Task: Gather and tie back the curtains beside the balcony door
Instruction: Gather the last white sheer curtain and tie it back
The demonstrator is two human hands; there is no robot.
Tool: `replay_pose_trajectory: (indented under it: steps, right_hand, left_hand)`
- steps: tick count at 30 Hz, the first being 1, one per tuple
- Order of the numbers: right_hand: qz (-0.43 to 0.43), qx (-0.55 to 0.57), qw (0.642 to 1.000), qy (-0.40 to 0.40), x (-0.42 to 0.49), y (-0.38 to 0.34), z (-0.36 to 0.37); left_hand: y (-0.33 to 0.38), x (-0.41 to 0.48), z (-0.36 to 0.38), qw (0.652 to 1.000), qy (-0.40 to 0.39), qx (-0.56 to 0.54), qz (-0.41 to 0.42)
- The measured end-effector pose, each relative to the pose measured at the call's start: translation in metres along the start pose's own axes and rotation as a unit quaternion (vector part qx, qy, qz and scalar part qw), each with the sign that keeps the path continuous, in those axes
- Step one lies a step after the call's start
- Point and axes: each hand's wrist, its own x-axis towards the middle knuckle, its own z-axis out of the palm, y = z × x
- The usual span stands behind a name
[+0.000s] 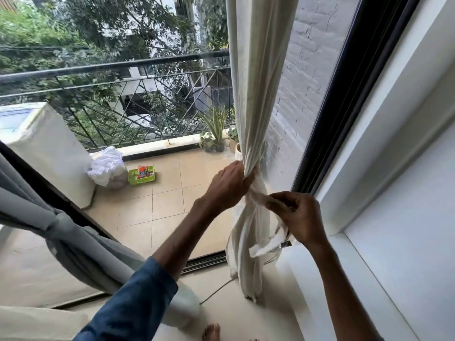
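Nearest, at 8 o'clock, a grey curtain (81, 244) is seen bunched and cinched by a band of its own cloth. Toward 4 o'clock, the right hand (301, 217) is held just beside the cream curtain (256, 82). Its fingers (275, 205) are curled and pinched on a pale tie strip (267, 246), whose loose end is left hanging below the wrist. Just beyond, near centre, the left hand (227, 185) is wrapped round the gathered waist of the cream curtain, with the fingers (247, 179) closed on the folds. The cream curtain is hung from 12 o'clock down to the floor at 5 o'clock, beside the black door frame (344, 94).

The cloth is judged light, soft and limp, and apt to spill out of its folds if the grip is eased. It is best gripped at the narrowed waist, where it is gripped now. The strip, thin and floppy, is best taken near its ends. Farthest, out on the balcony, a green basket (141, 175) is seen at 9 o'clock and potted plants (216, 134) just above centre.
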Motion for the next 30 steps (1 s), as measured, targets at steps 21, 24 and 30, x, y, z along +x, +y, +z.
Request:
replay_pose_trajectory:
  steps: [21, 24, 30]
  right_hand:
    - [-0.012, -0.120, 0.987, -0.102, 0.074, -0.020, 0.023]
    - [-0.021, -0.113, 0.990, -0.085, 0.073, -0.014, 0.026]
    - [-0.027, -0.125, 0.991, -0.037, 0.066, -0.004, 0.028]
  left_hand:
    - [-0.021, -0.006, -0.020, 0.978, -0.083, -0.152, 0.113]
    - [-0.021, -0.010, -0.022, 0.987, -0.087, -0.109, 0.083]
    - [-0.014, -0.009, -0.020, 0.993, -0.050, -0.077, 0.079]
